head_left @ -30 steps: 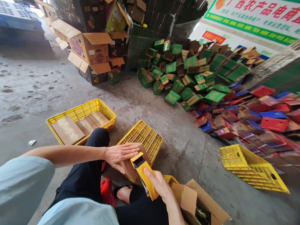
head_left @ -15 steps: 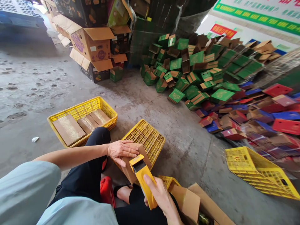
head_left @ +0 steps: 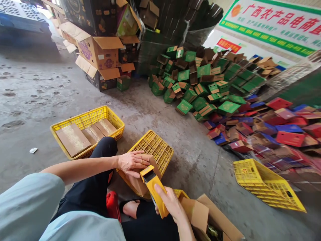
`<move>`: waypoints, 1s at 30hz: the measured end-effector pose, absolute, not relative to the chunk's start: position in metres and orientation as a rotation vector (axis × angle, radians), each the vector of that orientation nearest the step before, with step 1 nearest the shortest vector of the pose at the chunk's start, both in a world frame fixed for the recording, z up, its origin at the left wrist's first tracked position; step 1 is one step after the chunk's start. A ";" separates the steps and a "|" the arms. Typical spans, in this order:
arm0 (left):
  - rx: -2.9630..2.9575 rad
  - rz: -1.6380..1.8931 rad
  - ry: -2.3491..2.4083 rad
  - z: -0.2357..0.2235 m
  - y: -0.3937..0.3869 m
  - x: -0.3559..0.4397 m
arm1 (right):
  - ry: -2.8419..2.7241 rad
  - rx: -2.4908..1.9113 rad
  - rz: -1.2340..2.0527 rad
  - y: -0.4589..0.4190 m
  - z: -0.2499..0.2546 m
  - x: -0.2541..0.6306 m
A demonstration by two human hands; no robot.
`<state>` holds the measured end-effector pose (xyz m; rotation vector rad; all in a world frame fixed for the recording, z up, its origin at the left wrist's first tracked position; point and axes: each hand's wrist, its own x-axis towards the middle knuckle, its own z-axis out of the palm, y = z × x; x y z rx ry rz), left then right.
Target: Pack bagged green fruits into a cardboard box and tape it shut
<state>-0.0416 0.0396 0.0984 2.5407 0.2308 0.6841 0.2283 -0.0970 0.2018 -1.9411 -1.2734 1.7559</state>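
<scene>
My left hand (head_left: 132,163) lies with stretched fingers on top of a brown cardboard box (head_left: 140,184). That box rests on an overturned yellow plastic crate (head_left: 160,147) in front of me. In my right hand (head_left: 168,201) is a yellow tape dispenser (head_left: 154,185), its head against the box top beside my left fingers. The dispenser and my hands hide part of the box. By my right forearm stands an open cardboard carton (head_left: 200,214) with something dark and shiny inside that I cannot make out.
To the left, a yellow crate (head_left: 86,114) holds several taped brown boxes (head_left: 72,139). Another yellow crate (head_left: 265,187) lies tipped at right. Green boxes (head_left: 184,106) and red and blue boxes (head_left: 289,138) are heaped behind. Large cartons (head_left: 100,55) are stacked at the back left.
The view has turned slightly to the right, so the background sits further left. My hands, the tape dispenser and the box keep nearly the same positions relative to each other.
</scene>
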 end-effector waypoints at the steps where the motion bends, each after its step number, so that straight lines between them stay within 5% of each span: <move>1: 2.561 0.679 0.221 0.102 0.038 -0.040 | -1.266 -1.925 1.757 -0.097 0.200 0.229; 30: 2.625 0.880 0.173 0.065 0.041 -0.033 | -1.301 -2.004 1.713 -0.101 0.202 0.230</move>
